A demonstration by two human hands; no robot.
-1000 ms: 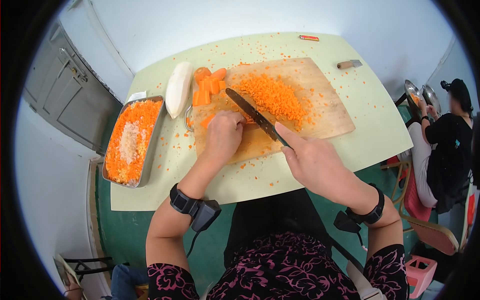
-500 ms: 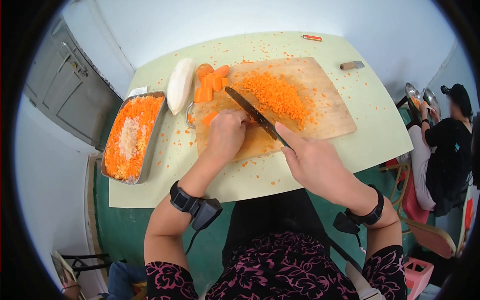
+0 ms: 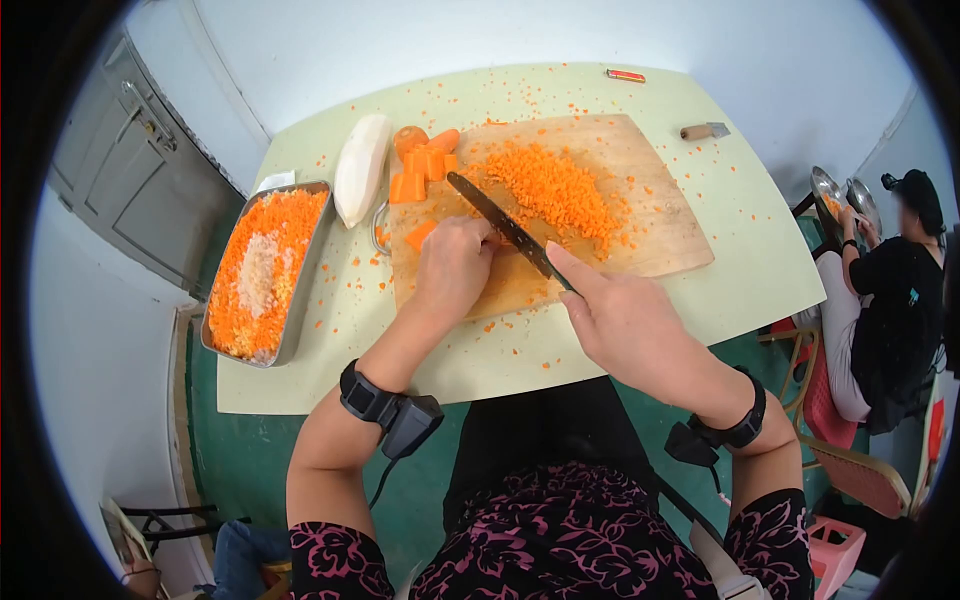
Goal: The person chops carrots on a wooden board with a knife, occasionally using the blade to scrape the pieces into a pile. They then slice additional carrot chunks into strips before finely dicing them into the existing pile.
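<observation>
My right hand (image 3: 630, 325) is closed around the handle of a dark-bladed kitchen knife (image 3: 500, 222), whose blade slants up and left over the wooden cutting board (image 3: 670, 225). Beside the blade, my left hand (image 3: 455, 262) presses down with curled fingers on a piece of carrot, mostly hidden beneath them. An orange carrot piece (image 3: 420, 235) shows just left of that hand. Right of the blade lies a heap of finely diced carrot (image 3: 560, 190). Cut carrot chunks (image 3: 425, 165) and rounded carrot ends (image 3: 408, 140) sit at the board's upper left corner.
A peeled white radish (image 3: 361, 170) lies left of the board, beside a metal tray (image 3: 318, 240) of chopped orange and pale bits. A wooden-handled tool (image 3: 704, 131) and a red packet (image 3: 625, 75) rest farther back. At right, a seated person (image 3: 895, 290) handles metal bowls.
The knife and my right hand have shifted very slightly up and left. My left hand stays in nearly the same place on the board.
</observation>
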